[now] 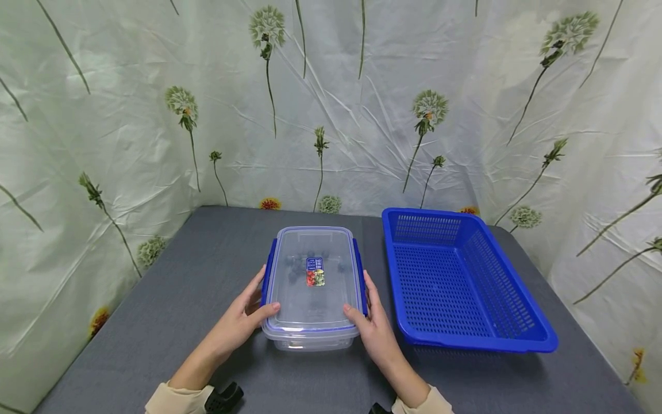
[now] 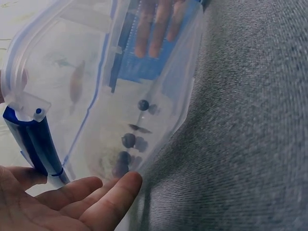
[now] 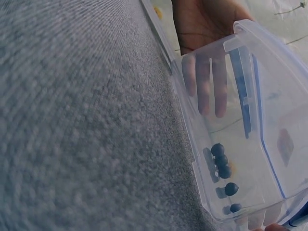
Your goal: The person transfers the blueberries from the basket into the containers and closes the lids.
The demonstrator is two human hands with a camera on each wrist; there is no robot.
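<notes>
A clear plastic food container (image 1: 315,313) with a see-through, blue-rimmed lid sits before me, close to the grey tabletop. Blue latches (image 1: 269,270) run along its left and right sides, and the lid bears a small fruit label (image 1: 315,271). Several round dark berries, like blueberries (image 3: 231,188), lie inside on its bottom. My left hand (image 1: 240,322) grips the left side, thumb on the lid's edge and fingers along the wall. On the opposite side, my right hand (image 1: 377,330) holds the container the same way. Through the clear walls, each wrist view shows the other hand's fingers.
A blue perforated plastic basket (image 1: 476,344) stands on the table just right of the container, near my right hand. Behind the grey table (image 1: 207,247) hangs a pale curtain (image 1: 351,103) with dandelion prints, which also closes off both sides.
</notes>
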